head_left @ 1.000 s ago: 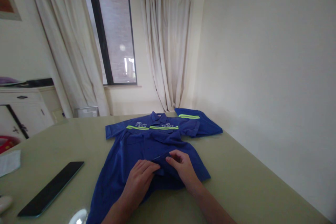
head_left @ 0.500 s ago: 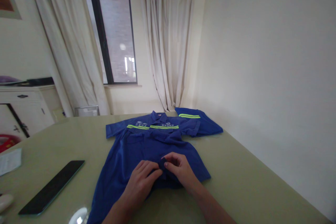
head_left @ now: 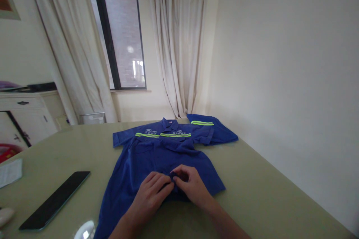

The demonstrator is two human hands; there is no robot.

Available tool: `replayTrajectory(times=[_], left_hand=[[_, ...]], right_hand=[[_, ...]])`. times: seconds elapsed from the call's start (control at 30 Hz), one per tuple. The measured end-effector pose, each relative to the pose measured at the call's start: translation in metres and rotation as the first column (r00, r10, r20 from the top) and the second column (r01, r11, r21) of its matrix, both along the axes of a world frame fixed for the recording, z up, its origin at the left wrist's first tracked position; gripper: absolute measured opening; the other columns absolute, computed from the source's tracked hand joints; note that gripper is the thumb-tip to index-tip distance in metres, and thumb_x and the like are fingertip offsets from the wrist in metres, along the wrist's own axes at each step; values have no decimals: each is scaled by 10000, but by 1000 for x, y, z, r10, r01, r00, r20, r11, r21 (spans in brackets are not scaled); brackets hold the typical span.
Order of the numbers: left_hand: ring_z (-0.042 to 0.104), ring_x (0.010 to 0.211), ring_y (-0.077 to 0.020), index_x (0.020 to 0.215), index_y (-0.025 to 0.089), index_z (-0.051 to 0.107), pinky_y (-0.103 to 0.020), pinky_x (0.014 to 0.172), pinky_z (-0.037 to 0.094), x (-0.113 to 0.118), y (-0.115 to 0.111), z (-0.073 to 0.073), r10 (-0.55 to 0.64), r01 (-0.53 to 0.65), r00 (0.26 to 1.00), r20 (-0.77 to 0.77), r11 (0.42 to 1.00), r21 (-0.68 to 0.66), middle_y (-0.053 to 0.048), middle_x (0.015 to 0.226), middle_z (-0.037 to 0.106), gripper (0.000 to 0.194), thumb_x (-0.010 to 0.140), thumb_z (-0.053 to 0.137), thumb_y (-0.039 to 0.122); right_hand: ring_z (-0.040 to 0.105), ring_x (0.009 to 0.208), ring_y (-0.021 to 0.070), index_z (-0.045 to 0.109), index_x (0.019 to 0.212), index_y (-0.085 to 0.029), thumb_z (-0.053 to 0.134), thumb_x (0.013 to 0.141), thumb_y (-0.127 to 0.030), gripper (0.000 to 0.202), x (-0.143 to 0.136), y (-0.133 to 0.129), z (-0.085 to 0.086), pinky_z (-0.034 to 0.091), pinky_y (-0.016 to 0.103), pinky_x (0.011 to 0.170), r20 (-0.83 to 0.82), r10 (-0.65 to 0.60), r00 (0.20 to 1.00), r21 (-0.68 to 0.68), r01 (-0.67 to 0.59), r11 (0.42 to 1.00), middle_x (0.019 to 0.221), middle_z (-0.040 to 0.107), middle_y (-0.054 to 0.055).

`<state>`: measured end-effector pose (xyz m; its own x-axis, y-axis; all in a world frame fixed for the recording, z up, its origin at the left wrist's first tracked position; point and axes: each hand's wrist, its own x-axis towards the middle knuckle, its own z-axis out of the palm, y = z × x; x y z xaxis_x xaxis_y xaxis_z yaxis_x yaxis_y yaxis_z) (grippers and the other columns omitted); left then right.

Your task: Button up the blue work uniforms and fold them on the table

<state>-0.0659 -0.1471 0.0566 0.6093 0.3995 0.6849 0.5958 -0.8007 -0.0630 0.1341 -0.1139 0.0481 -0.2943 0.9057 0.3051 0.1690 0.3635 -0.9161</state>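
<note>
Both hands [head_left: 171, 190] pinch cloth at the near edge of the blue shirt [head_left: 165, 153], spread on the counter [head_left: 269, 194]. Left of the shirt lies a black slab [head_left: 54, 201]; beyond its right sleeve, folded blue cloth [head_left: 215, 130].

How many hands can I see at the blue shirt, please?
2. The left hand is on the lower part of the blue shirt; the right hand is just to its right, pinching the same shirt. No other hand shows.

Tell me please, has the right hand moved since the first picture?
Yes, a little. Against the window frame, the fingertips of the right hand have shifted left and slightly toward the person, closer to the left hand.
</note>
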Motion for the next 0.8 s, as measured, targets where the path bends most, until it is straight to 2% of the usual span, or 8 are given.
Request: replayTrajectory(times=[0.2, 0.43, 0.57, 0.67, 0.73, 0.8], left_hand=[[645, 854, -169, 1008, 212, 677, -315, 814, 503, 3, 4, -6, 69, -67, 997, 37, 996, -56, -42, 953, 693, 226, 1047, 455, 238], [657, 911, -173, 1071, 234, 690, -297, 831, 537, 0, 6, -10, 64, -52, 992, 105, 993, -109, -45, 1013, 705, 192, 1023, 506, 207], [674, 927, -179, 1055, 279, 719, -301, 837, 556, -1, 10, -19, 93, -64, 976, 197, 987, -146, -28, 1014, 722, 198, 972, 575, 173], [675, 1047, -217, 1084, 310, 723, -364, 919, 562, 0, 13, -27, 211, -129, 924, 319, 957, -258, -30, 1141, 719, 294, 881, 636, 117], [653, 1143, -246, 1211, 321, 684, -417, 985, 545, 0, 15, -30, 302, -149, 877, 374, 910, -387, -40, 1253, 697, 462, 810, 677, 92], [655, 1152, -259, 1247, 314, 672, -437, 1004, 535, 0, 16, -31, 345, -118, 856, 385, 856, -504, -41, 1238, 717, 525, 771, 707, 95]], right_hand=[[652, 819, 207, 759, 975, -207, 732, 750, -291, 242, 2, 4, -11, 513, 304, 752, -32, -59, 998, -63, 57, 996, 870, 722, 23], [633, 781, 194, 745, 929, -195, 775, 739, -345, 244, 2, 10, -13, 498, 299, 729, -106, 6, 994, -126, -19, 992, 814, 705, 13], [620, 778, 189, 740, 929, -197, 785, 717, -349, 265, 2, 10, -11, 491, 297, 739, -108, -35, 994, -126, 21, 992, 801, 689, 3], [621, 778, 187, 734, 928, -196, 784, 728, -349, 256, 2, 10, -9, 489, 296, 739, -119, -24, 993, -124, 9, 992, 808, 689, 6], [626, 763, 184, 730, 929, -196, 783, 740, -345, 247, 2, 9, -6, 488, 294, 725, -136, 16, 991, -142, -35, 989, 803, 695, 7], [644, 774, 187, 729, 941, -195, 782, 746, -327, 241, 3, 10, -5, 494, 295, 731, -151, 56, 987, -165, -81, 983, 820, 713, 14]])
